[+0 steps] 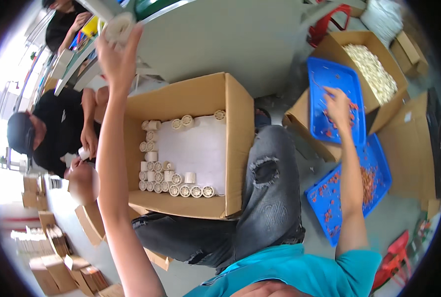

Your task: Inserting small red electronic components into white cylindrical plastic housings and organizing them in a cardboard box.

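Observation:
My left hand (117,62) is raised at the upper left, its fingers around a white round plastic part (119,28) like a spool; motion blurs it a little. My right hand (339,110) is over the upper blue tray (335,74), where small reddish pieces (353,107) lie scattered. Its fingers are drawn together; whatever they hold is too small to make out. Between my legs and the grey table, an open cardboard box (234,148) holds several white cylindrical parts (185,191), lined along its left and near sides on a pale sheet (193,148).
A second blue tray (324,198) with reddish bits lies below the first. Behind them stands a carton of small cream pieces (371,72). A grey table panel (225,44) blocks the far side. At the left, a co-worker in black (64,123) handles a white part.

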Demonstrator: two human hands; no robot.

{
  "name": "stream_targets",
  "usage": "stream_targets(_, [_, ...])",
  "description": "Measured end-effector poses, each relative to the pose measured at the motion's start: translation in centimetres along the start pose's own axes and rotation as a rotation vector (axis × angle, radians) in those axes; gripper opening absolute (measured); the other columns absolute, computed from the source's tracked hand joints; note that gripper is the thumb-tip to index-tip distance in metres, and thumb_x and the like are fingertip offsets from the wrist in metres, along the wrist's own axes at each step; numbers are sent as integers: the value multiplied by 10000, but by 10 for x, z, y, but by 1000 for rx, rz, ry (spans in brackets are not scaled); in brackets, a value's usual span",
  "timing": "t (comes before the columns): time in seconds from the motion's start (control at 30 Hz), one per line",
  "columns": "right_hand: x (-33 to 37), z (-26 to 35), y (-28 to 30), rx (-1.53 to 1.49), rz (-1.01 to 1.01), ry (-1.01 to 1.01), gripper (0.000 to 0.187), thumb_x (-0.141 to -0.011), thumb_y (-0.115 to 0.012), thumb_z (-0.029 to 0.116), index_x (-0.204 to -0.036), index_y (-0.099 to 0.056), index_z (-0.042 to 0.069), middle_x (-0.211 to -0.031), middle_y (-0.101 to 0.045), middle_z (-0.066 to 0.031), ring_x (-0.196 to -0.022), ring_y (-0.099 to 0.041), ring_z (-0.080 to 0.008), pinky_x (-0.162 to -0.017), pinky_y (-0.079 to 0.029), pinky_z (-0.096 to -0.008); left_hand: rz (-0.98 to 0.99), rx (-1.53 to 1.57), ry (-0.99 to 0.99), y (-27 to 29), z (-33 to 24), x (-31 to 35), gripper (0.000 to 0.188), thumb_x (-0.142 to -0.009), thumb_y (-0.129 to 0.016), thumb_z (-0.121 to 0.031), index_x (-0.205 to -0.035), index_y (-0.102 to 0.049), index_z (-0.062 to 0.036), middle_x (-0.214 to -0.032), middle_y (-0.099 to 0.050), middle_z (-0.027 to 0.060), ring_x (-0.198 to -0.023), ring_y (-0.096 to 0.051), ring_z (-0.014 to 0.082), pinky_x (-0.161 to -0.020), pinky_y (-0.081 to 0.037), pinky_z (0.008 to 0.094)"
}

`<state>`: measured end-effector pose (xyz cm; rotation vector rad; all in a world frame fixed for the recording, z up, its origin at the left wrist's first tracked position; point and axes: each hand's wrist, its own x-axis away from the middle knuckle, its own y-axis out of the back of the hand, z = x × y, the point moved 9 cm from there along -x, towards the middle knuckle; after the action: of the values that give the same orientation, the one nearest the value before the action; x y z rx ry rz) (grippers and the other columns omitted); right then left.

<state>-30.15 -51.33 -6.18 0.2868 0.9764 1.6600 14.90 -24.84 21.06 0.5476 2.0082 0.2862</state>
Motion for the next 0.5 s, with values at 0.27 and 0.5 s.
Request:
stream_targets(0.27, [1, -47, -24, 372, 283, 98, 332, -793, -552, -64, -1063, -730, 12, -1156, -639, -202, -1071, -617, -389, -936, -482, -435, -122, -349, -26, -68, 64, -121, 546, -861, -728, -291, -1215, -521, 69, -996, -625, 254, -988, -609, 379, -901, -445, 465])
stream_targets(0.5, [5, -4, -40, 222, 263, 187, 167, -823, -610, -29, -949, -720, -34, -1028, -673, -196, -933, -658, -366, -844, -518, -412, 177, -584, 120, -62, 170, -201, 350, -872, -681, -290, -1058, -680, 6, -1273, -511, 271, -1225, -472, 418, -977, -396, 539])
